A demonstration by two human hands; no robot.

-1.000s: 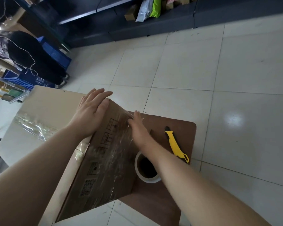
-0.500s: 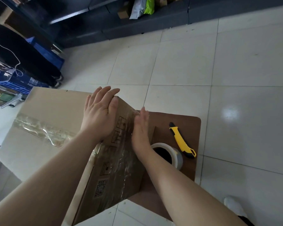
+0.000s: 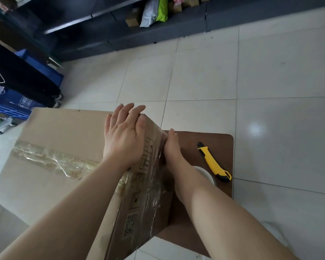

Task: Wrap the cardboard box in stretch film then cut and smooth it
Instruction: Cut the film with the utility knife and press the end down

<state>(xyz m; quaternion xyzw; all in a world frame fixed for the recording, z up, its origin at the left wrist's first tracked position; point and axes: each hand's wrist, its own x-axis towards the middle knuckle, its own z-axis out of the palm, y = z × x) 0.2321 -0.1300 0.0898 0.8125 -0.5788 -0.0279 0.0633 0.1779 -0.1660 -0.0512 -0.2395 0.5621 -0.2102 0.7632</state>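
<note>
- Box (image 3: 64,132): large cardboard, sits partly on a brown desk (image 3: 221,145), rest overhanging to the left over the tiled floor (image 3: 204,76); top face pale, right side face darker w/ printed symbols + QR code.
- Film (image 3: 51,160): clear band runs across box top from left edge toward centre, wrinkled; carries on down the right side face, glossy creases visible there.
- L hand (image 3: 124,139): flat, palm down on box top at the right edge; fingers together, extended toward the far corner; thumb lies along the top/side edge; grip not closed on anything, pressing flat on box/film.
- R hand (image 3: 172,147): flat against the right side face of box, fingers straight and together, pointing away from camera; palm side on film; grip likewise not closed, nothing held.
- Roll (image 3: 206,173): white ring on desk, just beside box, mostly hidden behind R forearm; only part of rim seen.
- Knife (image 3: 212,162): yellow/black utility cutter, lies on desk to the right of roll, near it; whether they touch — can't tell; blade end points away from camera; untouched by either hand.
- Desk: rounded far-right corner visible; box covers its left part.
- Background: dark shelves (image 3: 158,30) along far wall w/ small parcels + bags; blue crates (image 3: 17,102) at left on floor.
- Image soft at lower edge; forearms fill the foreground.
</note>
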